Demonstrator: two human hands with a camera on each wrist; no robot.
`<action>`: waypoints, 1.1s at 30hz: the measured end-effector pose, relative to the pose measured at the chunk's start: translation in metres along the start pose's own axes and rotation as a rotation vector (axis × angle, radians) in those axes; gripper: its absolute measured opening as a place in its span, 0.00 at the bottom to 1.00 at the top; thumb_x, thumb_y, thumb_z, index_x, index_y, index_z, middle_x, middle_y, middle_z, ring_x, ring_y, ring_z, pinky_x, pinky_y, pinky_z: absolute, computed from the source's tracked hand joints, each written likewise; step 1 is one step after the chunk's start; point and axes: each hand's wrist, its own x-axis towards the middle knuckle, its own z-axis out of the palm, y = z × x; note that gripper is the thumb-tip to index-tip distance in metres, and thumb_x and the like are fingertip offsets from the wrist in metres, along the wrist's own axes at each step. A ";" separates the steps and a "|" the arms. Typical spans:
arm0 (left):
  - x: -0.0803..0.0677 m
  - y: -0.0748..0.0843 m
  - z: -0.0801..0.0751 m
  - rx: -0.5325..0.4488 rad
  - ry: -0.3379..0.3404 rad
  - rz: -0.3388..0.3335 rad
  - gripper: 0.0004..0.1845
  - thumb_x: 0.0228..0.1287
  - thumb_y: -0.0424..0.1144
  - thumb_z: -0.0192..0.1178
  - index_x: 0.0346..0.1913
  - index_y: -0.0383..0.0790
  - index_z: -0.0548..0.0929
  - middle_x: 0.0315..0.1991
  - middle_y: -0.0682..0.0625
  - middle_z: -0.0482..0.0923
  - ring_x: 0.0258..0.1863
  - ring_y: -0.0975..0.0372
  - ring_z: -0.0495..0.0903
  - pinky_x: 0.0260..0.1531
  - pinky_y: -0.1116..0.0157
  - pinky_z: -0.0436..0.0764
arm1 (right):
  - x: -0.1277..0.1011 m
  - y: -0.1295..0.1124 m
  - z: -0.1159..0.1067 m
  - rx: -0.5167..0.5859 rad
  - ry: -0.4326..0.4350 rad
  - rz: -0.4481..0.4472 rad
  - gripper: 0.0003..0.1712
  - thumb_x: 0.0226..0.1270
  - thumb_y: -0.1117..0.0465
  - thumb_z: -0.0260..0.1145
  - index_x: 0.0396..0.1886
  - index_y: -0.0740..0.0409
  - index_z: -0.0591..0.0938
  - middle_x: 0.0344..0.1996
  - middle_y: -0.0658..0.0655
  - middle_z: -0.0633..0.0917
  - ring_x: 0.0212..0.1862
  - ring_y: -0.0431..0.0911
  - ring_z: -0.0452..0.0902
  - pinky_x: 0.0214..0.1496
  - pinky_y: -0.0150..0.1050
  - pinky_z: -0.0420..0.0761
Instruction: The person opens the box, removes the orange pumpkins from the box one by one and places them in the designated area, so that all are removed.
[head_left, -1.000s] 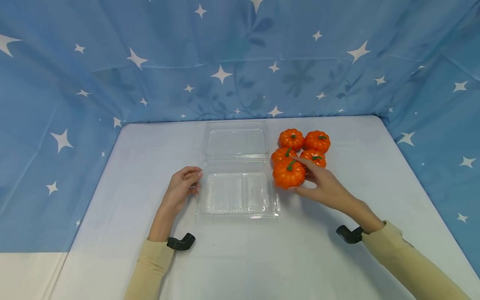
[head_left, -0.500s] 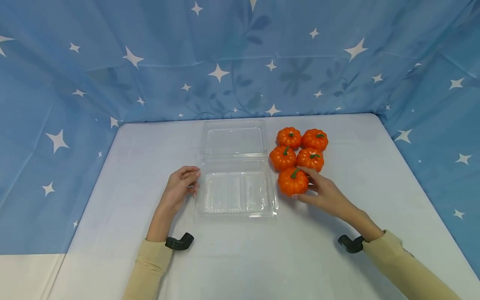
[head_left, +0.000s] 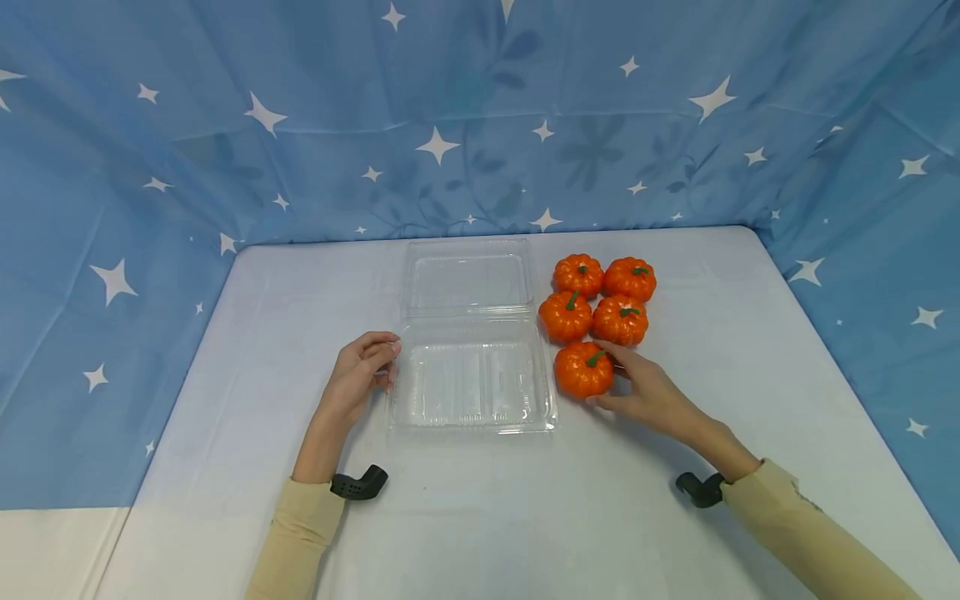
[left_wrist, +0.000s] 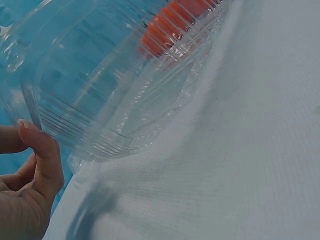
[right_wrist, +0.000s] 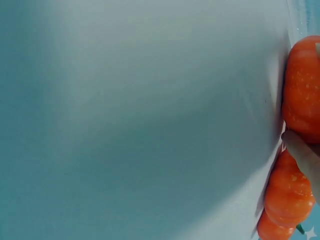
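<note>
**Right hand grasps the nearest pumpkin beside an open clear box**

The right hand [head_left: 651,390] curls its thumb and fingers around one small orange pumpkin [head_left: 583,369], which sits on the white table [head_left: 480,517] just to the right of the clear plastic box [head_left: 472,385]. The pumpkin stands upright with its green stem on top, and it lies a little apart from the group of four pumpkins [head_left: 600,297] clustered behind it.

The left hand [head_left: 358,382] rests at the left edge of the box, with its fingers loosely bent and the fingertips touching the rim; the left wrist view shows the thumb [left_wrist: 44,155] against the ribbed wall of the box, but nothing pinched. The box stands open, with its lid [head_left: 467,279] folded back flat on the table towards the blue starred cloth [head_left: 480,125].
</note>
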 end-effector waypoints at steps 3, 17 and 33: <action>-0.002 0.003 0.001 0.000 -0.002 -0.007 0.23 0.70 0.39 0.58 0.59 0.25 0.68 0.29 0.52 0.78 0.21 0.65 0.71 0.17 0.69 0.73 | 0.002 -0.001 0.001 -0.021 0.012 0.009 0.51 0.55 0.58 0.75 0.74 0.61 0.59 0.71 0.63 0.66 0.67 0.60 0.69 0.63 0.57 0.75; -0.001 0.001 0.001 0.001 0.007 0.000 0.21 0.70 0.39 0.58 0.58 0.28 0.70 0.29 0.50 0.77 0.20 0.65 0.71 0.17 0.69 0.72 | 0.006 -0.007 0.003 -0.096 0.090 0.018 0.50 0.53 0.60 0.76 0.73 0.64 0.60 0.66 0.68 0.72 0.59 0.61 0.76 0.59 0.56 0.78; -0.002 -0.001 -0.002 -0.006 -0.005 -0.004 0.24 0.70 0.41 0.58 0.59 0.27 0.68 0.33 0.49 0.77 0.22 0.65 0.72 0.19 0.69 0.74 | -0.002 -0.008 0.000 -0.105 0.178 -0.002 0.42 0.56 0.69 0.72 0.69 0.67 0.64 0.56 0.71 0.79 0.50 0.60 0.82 0.50 0.52 0.83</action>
